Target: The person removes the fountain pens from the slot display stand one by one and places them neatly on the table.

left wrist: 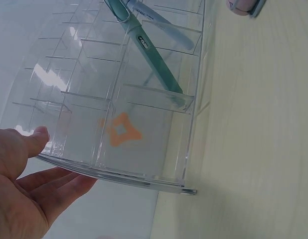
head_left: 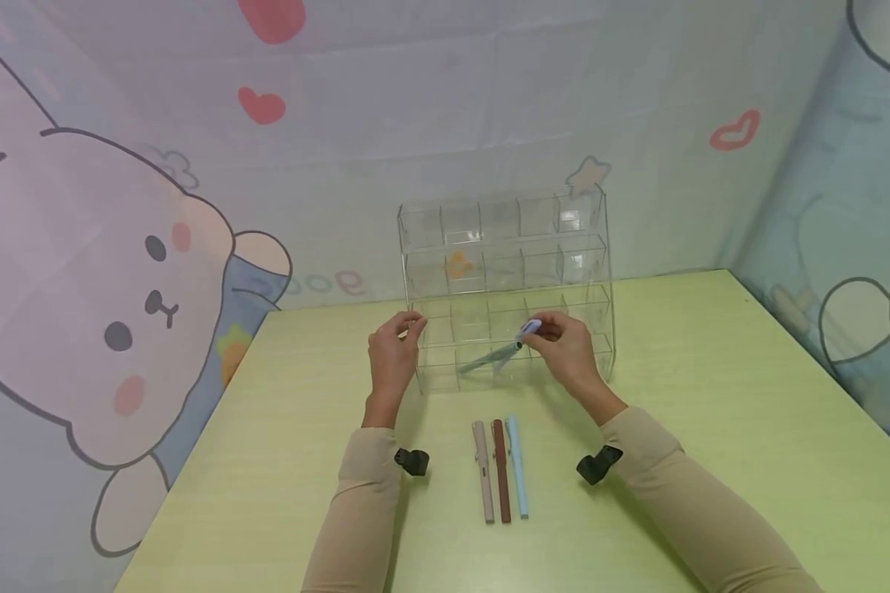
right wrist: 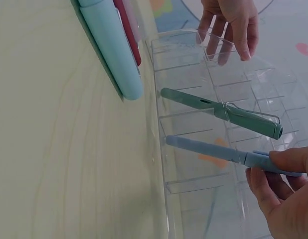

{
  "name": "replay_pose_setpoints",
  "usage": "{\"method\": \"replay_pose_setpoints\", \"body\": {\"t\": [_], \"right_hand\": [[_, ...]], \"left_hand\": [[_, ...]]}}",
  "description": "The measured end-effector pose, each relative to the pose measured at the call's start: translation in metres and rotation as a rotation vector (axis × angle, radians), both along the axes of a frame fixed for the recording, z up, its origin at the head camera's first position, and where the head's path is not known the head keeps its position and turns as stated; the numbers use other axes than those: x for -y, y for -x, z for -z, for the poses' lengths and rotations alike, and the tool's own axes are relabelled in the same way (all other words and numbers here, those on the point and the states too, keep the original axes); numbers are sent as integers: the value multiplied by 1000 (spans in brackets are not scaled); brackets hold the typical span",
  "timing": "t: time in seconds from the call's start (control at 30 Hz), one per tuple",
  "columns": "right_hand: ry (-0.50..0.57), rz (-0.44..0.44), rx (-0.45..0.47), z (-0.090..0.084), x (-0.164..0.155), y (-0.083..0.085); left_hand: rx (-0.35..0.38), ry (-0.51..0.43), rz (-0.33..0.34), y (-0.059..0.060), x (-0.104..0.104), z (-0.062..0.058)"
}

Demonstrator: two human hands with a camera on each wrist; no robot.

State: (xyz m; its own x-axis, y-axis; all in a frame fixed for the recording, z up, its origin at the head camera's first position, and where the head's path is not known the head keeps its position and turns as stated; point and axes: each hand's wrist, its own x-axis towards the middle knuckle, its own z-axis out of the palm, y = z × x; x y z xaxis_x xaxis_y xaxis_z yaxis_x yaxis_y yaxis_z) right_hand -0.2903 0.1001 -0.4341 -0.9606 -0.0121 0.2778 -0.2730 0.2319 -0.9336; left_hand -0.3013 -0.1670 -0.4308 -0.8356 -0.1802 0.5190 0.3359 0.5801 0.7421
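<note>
A clear acrylic organizer [head_left: 504,247] with tiered compartments stands on the green table [head_left: 712,428]. My right hand [head_left: 545,332] pinches the top of a pale blue pen [right wrist: 214,152] and holds it slanted, with its lower end in a front-row compartment. A teal-green pen [right wrist: 219,107] leans in the compartment beside it. My left hand [head_left: 408,325] touches the organizer's left side wall with relaxed fingers [left wrist: 59,184]. Its thumb [left wrist: 37,137] lies at the wall's edge and it holds nothing. The organizer [left wrist: 119,129] otherwise looks unfilled.
Three capped pens lie side by side in front of the organizer: beige [head_left: 483,469], brown [head_left: 500,469] and light blue [head_left: 517,465]. A cartoon-printed curtain [head_left: 119,288] surrounds the table at the back and sides.
</note>
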Motion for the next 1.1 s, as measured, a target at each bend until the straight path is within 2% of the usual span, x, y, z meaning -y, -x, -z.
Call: {"method": "replay_pose_setpoints", "body": {"t": [0.2, 0.47, 0.7, 0.97, 1.1], "right_hand": [[57, 10, -67, 0, -3, 1], [145, 82, -166, -14, -14, -1], [178, 141, -248, -24, -26, -7], [295, 206, -260, -50, -40, -18], [353, 230, -294, -63, -45, -24]], "left_hand": [[3, -4, 12, 1, 0, 2], [-4, -9, 15, 2, -1, 0], [1, -15, 11, 1, 0, 2], [13, -14, 6, 1, 0, 1], [9, -4, 2, 2, 0, 1]]}}
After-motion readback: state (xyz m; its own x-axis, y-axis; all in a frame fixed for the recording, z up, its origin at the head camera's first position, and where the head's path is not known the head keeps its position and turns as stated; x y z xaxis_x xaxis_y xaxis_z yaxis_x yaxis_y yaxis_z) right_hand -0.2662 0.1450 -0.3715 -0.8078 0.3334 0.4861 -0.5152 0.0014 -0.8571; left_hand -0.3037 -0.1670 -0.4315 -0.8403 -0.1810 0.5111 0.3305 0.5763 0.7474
